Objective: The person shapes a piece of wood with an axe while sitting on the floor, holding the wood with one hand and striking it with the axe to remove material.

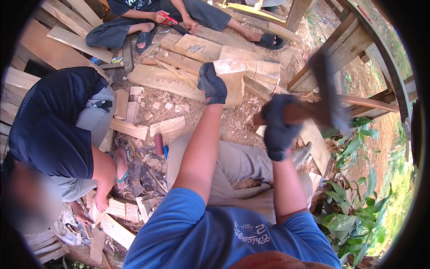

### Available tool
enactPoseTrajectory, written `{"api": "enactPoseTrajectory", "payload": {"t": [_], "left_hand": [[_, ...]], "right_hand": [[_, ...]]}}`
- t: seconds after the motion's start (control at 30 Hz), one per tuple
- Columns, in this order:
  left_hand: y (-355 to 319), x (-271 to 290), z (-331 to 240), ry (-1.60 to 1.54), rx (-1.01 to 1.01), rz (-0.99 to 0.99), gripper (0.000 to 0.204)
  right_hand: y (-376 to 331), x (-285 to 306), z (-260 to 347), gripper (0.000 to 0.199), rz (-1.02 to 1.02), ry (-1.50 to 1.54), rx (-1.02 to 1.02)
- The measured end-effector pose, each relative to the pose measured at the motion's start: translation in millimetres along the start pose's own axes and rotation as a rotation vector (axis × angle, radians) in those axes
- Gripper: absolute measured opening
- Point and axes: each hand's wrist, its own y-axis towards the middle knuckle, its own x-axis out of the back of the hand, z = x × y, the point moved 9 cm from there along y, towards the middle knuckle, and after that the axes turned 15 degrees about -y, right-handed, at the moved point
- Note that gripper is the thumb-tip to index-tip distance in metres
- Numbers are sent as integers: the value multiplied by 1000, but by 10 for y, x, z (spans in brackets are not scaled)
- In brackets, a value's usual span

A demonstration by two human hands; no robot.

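My left hand (212, 85), in a dark glove, grips the top of a pale wood block (233, 83) standing upright on the ground. Raised to the right of it, my right hand (278, 127), also gloved, is closed on the wooden handle of a hatchet (326, 96). Its dark blade points up and is blurred by motion. My knees in tan trousers (237, 161) lie below the block.
Planks and offcuts (188, 62) cover the chip-strewn ground. A person in a dark blue shirt (53, 121) crouches at left, handling small wood pieces. Another person (152, 18) sits at the top with a red tool. A wooden frame (349, 45) and green plants (354, 206) stand at right.
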Motion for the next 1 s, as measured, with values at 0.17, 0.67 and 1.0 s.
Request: {"api": "enactPoseTrajectory", "payload": {"t": [0.17,0.67,1.0], "left_hand": [[12,8,45,65,-61,-50,28],[-50,-20,48,54,-56,-59,25],[-4,54,63,-32,78,-28,37]], "right_hand": [[-144,-419,-523,21,421,-399,-86],[-48,-560,-560,24,421,-525,-6],[98,319,705,15,24,424,-49]]}}
